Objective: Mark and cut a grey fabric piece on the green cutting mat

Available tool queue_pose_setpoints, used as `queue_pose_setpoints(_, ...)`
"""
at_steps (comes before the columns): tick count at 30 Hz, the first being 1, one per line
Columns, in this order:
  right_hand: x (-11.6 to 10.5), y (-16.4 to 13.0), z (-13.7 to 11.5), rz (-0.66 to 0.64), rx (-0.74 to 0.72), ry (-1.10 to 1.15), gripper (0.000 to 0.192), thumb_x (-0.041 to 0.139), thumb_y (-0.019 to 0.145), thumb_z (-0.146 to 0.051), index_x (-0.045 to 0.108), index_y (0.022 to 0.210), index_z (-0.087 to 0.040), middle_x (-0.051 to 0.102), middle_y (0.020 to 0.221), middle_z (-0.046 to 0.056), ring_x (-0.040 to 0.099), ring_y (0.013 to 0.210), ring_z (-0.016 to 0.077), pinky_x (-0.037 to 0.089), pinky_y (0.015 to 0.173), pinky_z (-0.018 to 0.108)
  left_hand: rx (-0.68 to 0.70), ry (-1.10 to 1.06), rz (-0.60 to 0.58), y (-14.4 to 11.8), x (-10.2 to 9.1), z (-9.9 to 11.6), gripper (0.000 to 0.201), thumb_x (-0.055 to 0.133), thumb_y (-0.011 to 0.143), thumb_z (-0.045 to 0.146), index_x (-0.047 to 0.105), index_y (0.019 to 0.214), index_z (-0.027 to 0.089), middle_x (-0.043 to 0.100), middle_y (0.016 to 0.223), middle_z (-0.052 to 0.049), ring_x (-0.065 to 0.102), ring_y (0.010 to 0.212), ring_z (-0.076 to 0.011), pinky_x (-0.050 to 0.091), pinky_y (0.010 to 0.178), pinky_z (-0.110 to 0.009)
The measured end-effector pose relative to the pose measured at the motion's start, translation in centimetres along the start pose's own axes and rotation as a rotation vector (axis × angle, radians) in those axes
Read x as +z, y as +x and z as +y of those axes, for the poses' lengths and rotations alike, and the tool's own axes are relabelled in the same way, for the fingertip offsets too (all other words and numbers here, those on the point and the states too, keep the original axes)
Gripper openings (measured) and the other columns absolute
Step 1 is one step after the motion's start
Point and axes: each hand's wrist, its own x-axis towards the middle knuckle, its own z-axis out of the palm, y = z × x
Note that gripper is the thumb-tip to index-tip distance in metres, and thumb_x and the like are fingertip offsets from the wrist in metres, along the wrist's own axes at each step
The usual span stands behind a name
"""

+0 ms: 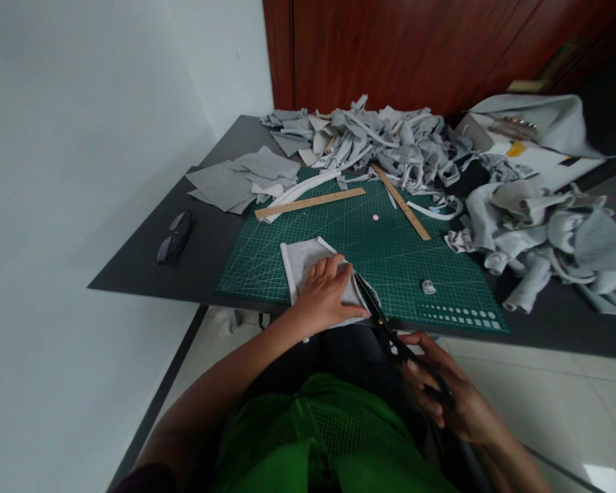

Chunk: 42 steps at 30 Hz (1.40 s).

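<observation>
Because grey, white-edged cloth (pixel 302 259) likely flexes, pin its border: left hand (pixel 324 293) pressed flat, right hand (pixel 463 402) clamped round black scissors (pixel 383 326).

- Bright green fabric garment (pixel 257 431) with mesh panel (pixel 341 428) and narrow green strip (pixel 302 418)
- Dark cloth trousers (pixel 333 350) beyond the garment
- Dark sleeve (pixel 146 479) left of the garment
- Bare left hand (pixel 326 291), bare right hand (pixel 441 387)

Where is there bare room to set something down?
Free: the mat between left hand, right ruler and small roll; the table between glasses and mat. Crowded: the far side, under scraps; the right end, under rolled cloth; the near edge, where scissors meet grey cloth.
</observation>
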Motion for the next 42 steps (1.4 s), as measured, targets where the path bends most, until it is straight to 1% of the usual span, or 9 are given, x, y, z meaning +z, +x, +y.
queue_pose_setpoints(5, -1.3, -1.1, 1.2, -0.029, 0.018, -0.064, 0.051, 0.076, 0.089, -0.055, 0.049, 0.124, -0.028, 0.041, 0.063, -0.013, 0.026, 0.038, 0.0024, 0.026, 0.033, 0.012, -0.013, -0.035, -0.046, -1.1, -0.7, 1.0, 0.094, 0.079, 0.073, 0.075, 0.051, 0.143, 0.019, 0.053, 0.142, -0.015, 0.047, 0.132, -0.0375, 0.04, 0.113, -0.054)
queue_pose_setpoints(10, -1.6, -1.3, 1.0, -0.018, 0.05, -0.06, 0.051, 0.075, 0.088, -0.056, 0.051, 0.124, -0.029, 0.04, 0.063, -0.012, 0.026, 0.037, 0.0025, 0.027, 0.031, 0.012, 0.046, -0.076, -0.055, -0.1, -1.4, -0.5, 0.075, 0.065, 0.084, 0.08, 0.064, 0.131, 0.022, 0.058, 0.135, -0.011, 0.051, 0.127, -0.0344, 0.043, 0.109, -0.052)
queue_pose_setpoints(14, -0.9, -0.4, -0.3, -0.023, 0.048, -0.077, 0.051, 0.077, 0.085, -0.055, 0.053, 0.119, -0.027, 0.043, 0.066, -0.011, 0.028, 0.037, 0.0025, 0.027, 0.03, 0.013, 0.14, -0.14, -0.039, 1.3, -1.3, -2.5, 0.039, 0.056, 0.102, 0.055, 0.071, 0.123, 0.025, 0.063, 0.123, -0.006, 0.054, 0.12, -0.0266, 0.044, 0.108, -0.045)
queue_pose_setpoints(16, -0.7, 0.1, -0.8, -0.035, 0.04, -0.088, 0.049, 0.077, 0.085, -0.055, 0.053, 0.117, -0.027, 0.043, 0.065, -0.011, 0.028, 0.037, 0.0025, 0.028, 0.03, 0.013, 0.177, -0.124, -0.023, 1.6, -1.2, -2.9, 0.031, 0.053, 0.105, 0.041, 0.071, 0.124, 0.024, 0.064, 0.123, -0.006, 0.054, 0.118, -0.0247, 0.044, 0.108, -0.043)
queue_pose_setpoints(19, -0.8, 0.6, -1.6, -0.05, 0.039, -0.076, 0.047, 0.076, 0.085, -0.054, 0.053, 0.116, -0.026, 0.041, 0.062, -0.012, 0.026, 0.038, 0.0027, 0.028, 0.029, 0.012, 0.171, -0.041, -0.015, 1.5, -1.0, -2.6, 0.033, 0.05, 0.105, 0.031, 0.065, 0.134, 0.025, 0.063, 0.133, -0.006, 0.052, 0.123, -0.0268, 0.043, 0.108, -0.046)
queue_pose_setpoints(24, -1.5, 0.6, -2.7, -0.079, 0.082, -0.061, 0.051, 0.079, 0.083, -0.054, 0.053, 0.116, -0.025, 0.045, 0.063, -0.011, 0.028, 0.038, 0.0026, 0.029, 0.03, 0.012, 0.132, 0.008, -0.019, 1.3, -1.1, -2.0, 0.04, 0.05, 0.105, 0.032, 0.054, 0.144, 0.025, 0.058, 0.148, -0.007, 0.049, 0.131, -0.0302, 0.04, 0.109, -0.051)
queue_pose_setpoints(31, -1.6, 0.5, -2.3, -0.076, 0.094, 0.0, 0.052, 0.081, 0.081, -0.054, 0.054, 0.116, -0.026, 0.046, 0.065, -0.011, 0.03, 0.038, 0.0024, 0.028, 0.03, 0.012, 0.082, -0.041, 0.008, 2.1, -1.1, -2.2, 0.03, 0.07, 0.097, 0.034, 0.061, 0.123, 0.023, 0.064, 0.139, -0.006, 0.052, 0.13, -0.0299, 0.043, 0.107, -0.05)
queue_pose_setpoints(35, -1.0, 0.5, -2.1, -0.07, 0.088, 0.017, 0.054, 0.082, 0.079, -0.055, 0.054, 0.114, -0.026, 0.046, 0.064, -0.011, 0.03, 0.037, 0.0029, 0.029, 0.03, 0.013, 0.128, -0.086, -0.004, 3.0, -1.3, -2.6, 0.026, 0.078, 0.09, 0.035, 0.067, 0.111, 0.024, 0.068, 0.128, -0.002, 0.057, 0.12, -0.0268, 0.046, 0.104, -0.044)
queue_pose_setpoints(42, -0.4, 0.6, -1.8, -0.071, 0.061, -0.008, 0.052, 0.081, 0.081, -0.055, 0.053, 0.114, -0.026, 0.045, 0.064, -0.011, 0.031, 0.037, 0.0029, 0.03, 0.03, 0.013, 0.124, -0.126, 0.034, 3.3, -1.0, -3.7, 0.035, 0.084, 0.084, 0.04, 0.073, 0.114, 0.028, 0.067, 0.134, -0.001, 0.056, 0.123, -0.0272, 0.045, 0.108, -0.047)
